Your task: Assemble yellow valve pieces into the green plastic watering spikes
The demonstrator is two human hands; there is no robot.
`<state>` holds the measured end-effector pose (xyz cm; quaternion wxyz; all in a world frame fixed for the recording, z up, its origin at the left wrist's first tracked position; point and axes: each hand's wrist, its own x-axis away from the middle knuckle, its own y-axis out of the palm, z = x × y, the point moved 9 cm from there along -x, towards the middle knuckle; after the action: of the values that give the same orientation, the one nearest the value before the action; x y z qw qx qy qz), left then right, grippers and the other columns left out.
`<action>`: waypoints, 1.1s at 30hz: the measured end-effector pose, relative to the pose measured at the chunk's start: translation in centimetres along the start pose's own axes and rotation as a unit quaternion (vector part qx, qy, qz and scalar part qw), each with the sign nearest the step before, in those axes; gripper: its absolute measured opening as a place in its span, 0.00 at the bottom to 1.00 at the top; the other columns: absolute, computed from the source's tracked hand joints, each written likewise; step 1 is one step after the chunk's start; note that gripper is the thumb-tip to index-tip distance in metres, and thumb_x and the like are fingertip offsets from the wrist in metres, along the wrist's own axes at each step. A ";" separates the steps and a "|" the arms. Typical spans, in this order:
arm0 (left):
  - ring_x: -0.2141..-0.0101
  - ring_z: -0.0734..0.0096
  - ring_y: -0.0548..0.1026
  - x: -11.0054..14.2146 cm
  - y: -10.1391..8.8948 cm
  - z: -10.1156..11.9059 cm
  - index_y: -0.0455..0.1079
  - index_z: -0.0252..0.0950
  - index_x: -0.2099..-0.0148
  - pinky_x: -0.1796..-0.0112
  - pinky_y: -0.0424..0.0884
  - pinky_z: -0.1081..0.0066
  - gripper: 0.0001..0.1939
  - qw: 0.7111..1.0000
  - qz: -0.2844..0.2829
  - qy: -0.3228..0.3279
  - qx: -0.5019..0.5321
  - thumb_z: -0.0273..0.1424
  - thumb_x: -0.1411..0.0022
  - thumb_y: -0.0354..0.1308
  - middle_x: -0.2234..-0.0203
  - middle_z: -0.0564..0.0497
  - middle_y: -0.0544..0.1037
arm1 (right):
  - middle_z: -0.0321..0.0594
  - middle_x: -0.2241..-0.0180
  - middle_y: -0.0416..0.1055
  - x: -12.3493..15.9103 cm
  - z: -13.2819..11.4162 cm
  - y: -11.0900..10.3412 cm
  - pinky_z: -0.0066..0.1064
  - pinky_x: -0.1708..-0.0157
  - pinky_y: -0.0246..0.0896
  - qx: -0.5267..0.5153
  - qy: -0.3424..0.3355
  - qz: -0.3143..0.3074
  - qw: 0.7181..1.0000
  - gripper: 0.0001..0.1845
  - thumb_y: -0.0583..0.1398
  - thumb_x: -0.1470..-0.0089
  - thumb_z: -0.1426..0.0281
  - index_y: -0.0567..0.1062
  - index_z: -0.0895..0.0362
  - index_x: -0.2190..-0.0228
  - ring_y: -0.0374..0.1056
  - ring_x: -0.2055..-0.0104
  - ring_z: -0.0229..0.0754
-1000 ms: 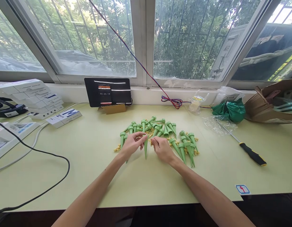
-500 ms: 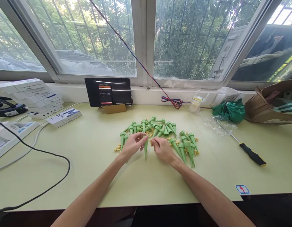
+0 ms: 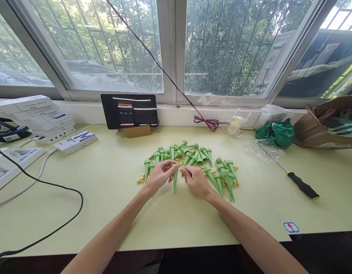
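My left hand (image 3: 162, 175) is closed on a green plastic watering spike (image 3: 175, 183), its pointed end hanging down toward me. Close to its right, my right hand (image 3: 195, 179) pinches a small yellow piece (image 3: 182, 172) against or just beside the top of the spike; whether they touch I cannot make out. Behind both hands lies a heap of green spikes (image 3: 190, 154) with ribbed caps. Another group of green spikes (image 3: 226, 178) spreads to the right of my right hand. Small yellow pieces (image 3: 140, 179) are scattered under and around them.
On the pale yellow table (image 3: 130, 224), a screwdriver (image 3: 303, 185) lies at right near a green plastic bag (image 3: 278, 133) and a cardboard box (image 3: 324, 127). White boxes (image 3: 35, 114) are stacked at left by a black cable (image 3: 64, 186). A tablet (image 3: 144, 110) stands at the back.
The whole view shifts very slightly to the left. Both hands keep the same pose, with the spike and the yellow piece still between their fingers.
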<state>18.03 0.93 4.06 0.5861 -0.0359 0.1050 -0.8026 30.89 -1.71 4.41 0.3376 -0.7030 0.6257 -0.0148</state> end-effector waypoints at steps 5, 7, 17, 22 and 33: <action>0.81 0.76 0.67 0.1 0.1 0.0 0.72 0.37 0.57 0.75 0.65 0.73 0.17 1.000 -0.005 0.001 0.009 0.45 0.41 0.62 0.81 0.58 0.68 | 0.34 0.81 0.64 -0.1 -0.1 -0.3 0.29 0.73 0.52 -0.006 0.001 0.004 1.000 0.20 0.51 0.35 0.67 0.67 0.56 0.78 0.58 0.77 0.37; 0.81 0.76 0.67 0.1 0.2 0.0 0.72 0.37 0.57 0.75 0.65 0.74 0.17 1.000 -0.007 0.002 0.010 0.44 0.40 0.62 0.81 0.58 0.68 | 0.35 0.79 0.66 -0.1 -0.4 -0.5 0.29 0.72 0.53 -0.009 -0.004 0.011 1.000 0.18 0.52 0.36 0.68 0.68 0.56 0.78 0.59 0.76 0.38; 0.82 0.76 0.66 0.1 0.2 0.1 0.72 0.36 0.58 0.76 0.64 0.73 0.17 1.000 -0.009 0.001 0.001 0.45 0.40 0.61 0.82 0.58 0.67 | 0.34 0.81 0.63 0.0 -0.3 0.0 0.29 0.74 0.51 -0.012 -0.001 -0.007 1.000 0.21 0.50 0.35 0.67 0.65 0.56 0.80 0.57 0.79 0.36; 0.82 0.76 0.66 0.2 0.2 0.2 0.71 0.35 0.57 0.75 0.64 0.73 0.17 1.000 -0.004 0.005 0.006 0.44 0.40 0.61 0.82 0.58 0.67 | 0.34 0.81 0.64 -0.1 -0.5 -0.4 0.28 0.73 0.52 -0.022 -0.005 0.001 1.000 0.19 0.52 0.36 0.69 0.66 0.56 0.80 0.58 0.78 0.36; 0.82 0.77 0.65 0.2 0.3 0.0 0.71 0.36 0.57 0.75 0.63 0.73 0.16 1.000 -0.005 0.011 0.022 0.42 0.40 0.62 0.81 0.58 0.66 | 0.33 0.81 0.64 -0.1 -0.4 -0.3 0.28 0.74 0.50 -0.016 -0.016 0.008 1.000 0.18 0.52 0.36 0.70 0.64 0.56 0.79 0.57 0.79 0.35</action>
<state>18.27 0.61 4.01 0.5818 -0.0146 0.0937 -0.8078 30.92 -1.79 4.88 0.3364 -0.7032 0.6263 0.0091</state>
